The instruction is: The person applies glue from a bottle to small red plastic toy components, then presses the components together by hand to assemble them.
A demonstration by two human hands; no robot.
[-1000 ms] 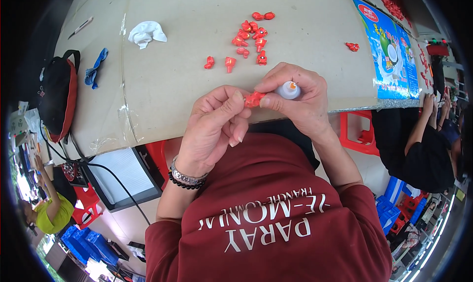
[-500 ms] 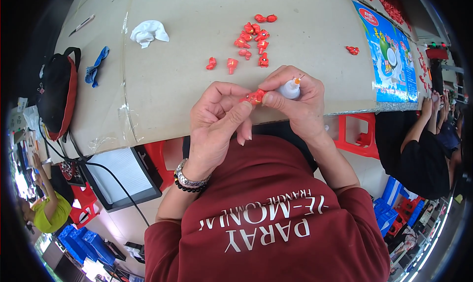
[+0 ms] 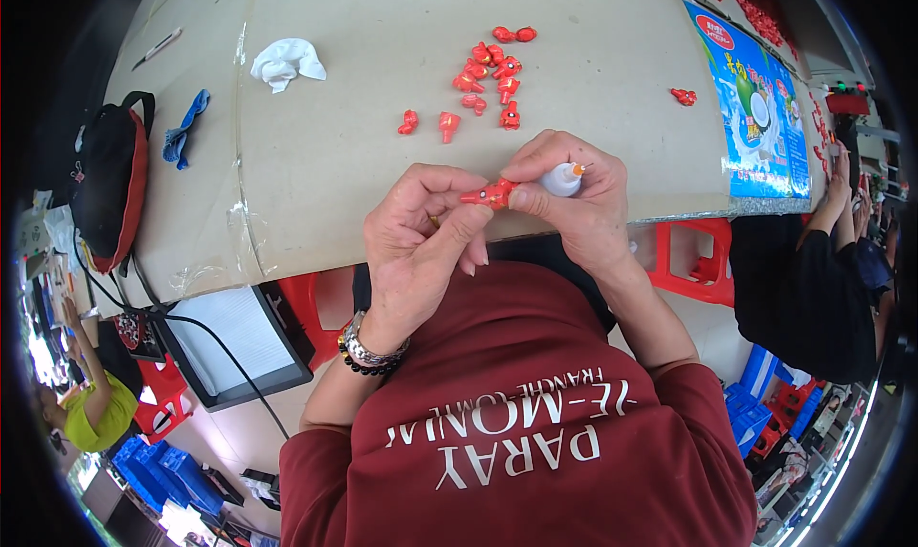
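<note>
Between my two hands, over the near edge of the table, is a small red plastic figurine point(image 3: 492, 195) with dark and yellowish markings. My left hand point(image 3: 421, 236) pinches its left end between thumb and fingers. The thumb and index finger of my right hand point(image 3: 574, 203) grip its other end. Tucked in the right palm, a white glue bottle point(image 3: 562, 179) with an orange collar and thin needle tip points up and to the right. Beyond my hands lies a loose group of small red figurine parts point(image 3: 507, 66); a red peg-shaped part point(image 3: 448, 126) lies closer in.
A crumpled white tissue point(image 3: 287, 62), a blue cloth strip point(image 3: 185, 131), a pen point(image 3: 158, 48) and a black-and-red bag point(image 3: 115, 184) are at left. A lone red part point(image 3: 684, 97) lies by a blue printed sheet point(image 3: 751, 107) at right. Another person's arm point(image 3: 827, 203) shows beyond.
The red figurine has turned in my fingers, and more of its left end shows. My left hand has shifted slightly left. The glue bottle stays in my right hand.
</note>
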